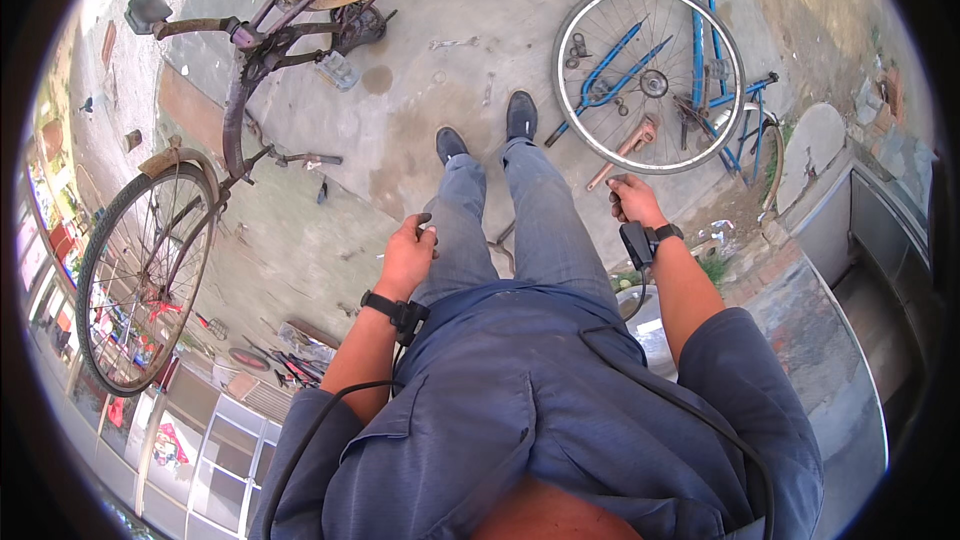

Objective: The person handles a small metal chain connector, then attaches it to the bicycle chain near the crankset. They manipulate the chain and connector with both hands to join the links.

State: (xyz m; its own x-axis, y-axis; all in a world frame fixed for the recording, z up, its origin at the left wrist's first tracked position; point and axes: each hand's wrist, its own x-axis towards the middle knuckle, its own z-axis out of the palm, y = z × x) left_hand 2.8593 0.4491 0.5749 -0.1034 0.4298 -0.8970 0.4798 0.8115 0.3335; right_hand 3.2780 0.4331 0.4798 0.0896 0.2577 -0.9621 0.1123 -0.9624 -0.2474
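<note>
My left hand (pixel 410 245) is beside my left thigh, its fingers curled with darkened tips; I cannot make out whether it holds anything. My right hand (pixel 632 200), also curled, is out by my right leg, just below the rim of a loose bicycle wheel (pixel 652 84) lying on the concrete; what is in its fingers is too small to tell. A rusty orange pipe wrench (pixel 636 140) lies within the wheel's outline, above that hand. Blue frame pieces (pixel 701 10) and a blue fork (pixel 612 70) lie under and around the wheel.
An old purple bicycle (pixel 243 70) with a front wheel (pixel 140 270) occupies the left. Small tools (pixel 455 43) lie on the concrete beyond my shoes. A sloping metal surface (pixel 820 360) and a dark opening are at the lower right. Parts (pixel 290 365) are piled at the lower left.
</note>
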